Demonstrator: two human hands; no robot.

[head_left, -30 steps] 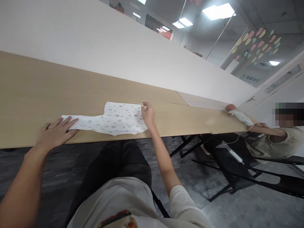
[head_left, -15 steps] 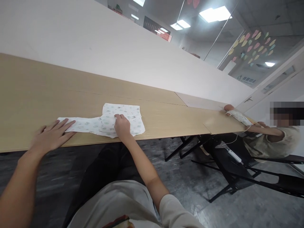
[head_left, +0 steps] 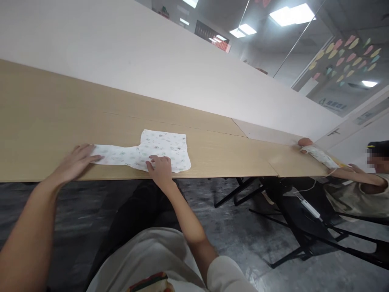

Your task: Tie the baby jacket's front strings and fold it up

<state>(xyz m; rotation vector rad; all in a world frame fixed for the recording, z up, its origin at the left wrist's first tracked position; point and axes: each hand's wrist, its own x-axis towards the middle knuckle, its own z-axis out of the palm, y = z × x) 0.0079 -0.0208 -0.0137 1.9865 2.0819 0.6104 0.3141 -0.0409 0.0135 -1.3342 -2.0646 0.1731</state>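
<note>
A small white garment (head_left: 164, 146) with a fine green and grey print lies flat along the front of the table. Its broad part is on the right, and a narrow strip like a sleeve or leg reaches left. My left hand (head_left: 74, 162) rests over the outer end of that strip, fingers stretched out, covering the tip. On the lower middle of the broad part lies my right hand (head_left: 161, 170), its fingers slightly bent and spread, pressing on the cloth without gripping it.
The light wooden table (head_left: 60, 109) runs along a white wall (head_left: 106, 52). At the far right a person (head_left: 361, 186) handles a doll (head_left: 305, 142) in similar printed cloth. Black folding chairs (head_left: 306, 221) stand there, with a white power strip (head_left: 310, 209) on one.
My right hand has loosened from a pinch and lies flatter on the cloth. My left hand still rests at the strip's end. The view has shifted slightly.
</note>
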